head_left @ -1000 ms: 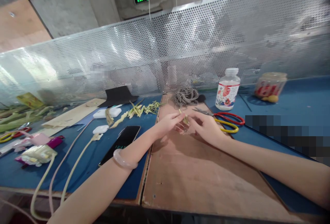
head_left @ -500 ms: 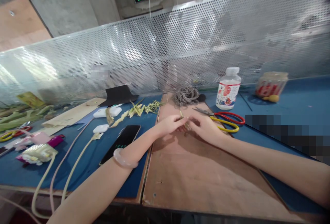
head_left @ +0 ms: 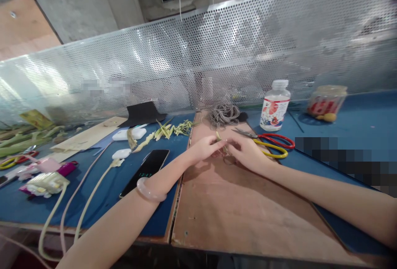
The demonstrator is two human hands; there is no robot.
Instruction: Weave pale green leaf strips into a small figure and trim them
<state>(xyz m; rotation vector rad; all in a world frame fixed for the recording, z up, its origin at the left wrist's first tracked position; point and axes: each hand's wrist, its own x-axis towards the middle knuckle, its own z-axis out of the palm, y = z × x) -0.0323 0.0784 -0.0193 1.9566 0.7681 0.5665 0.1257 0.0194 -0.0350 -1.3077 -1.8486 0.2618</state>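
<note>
My left hand (head_left: 203,149) and my right hand (head_left: 245,153) meet over the brown board (head_left: 235,215), fingertips pinched together on a small yellow-green leaf strip (head_left: 221,140). Both hands are closed around it; most of the strip is hidden by my fingers. A pale bangle (head_left: 149,191) is on my left wrist. Scissors with red and yellow handles (head_left: 269,144) lie just right of my right hand. A coil of grey cord (head_left: 223,115) sits beyond my hands.
A black phone (head_left: 147,170), white cases (head_left: 128,135) and cables lie on the blue mat at left, with loose leaf strips (head_left: 173,129). A plastic bottle (head_left: 274,105) and a jar (head_left: 327,103) stand at back right. A perforated metal screen (head_left: 217,54) closes the back.
My fingertips have drawn closer together on the strip and shifted slightly away from me; nothing else on the bench has moved.
</note>
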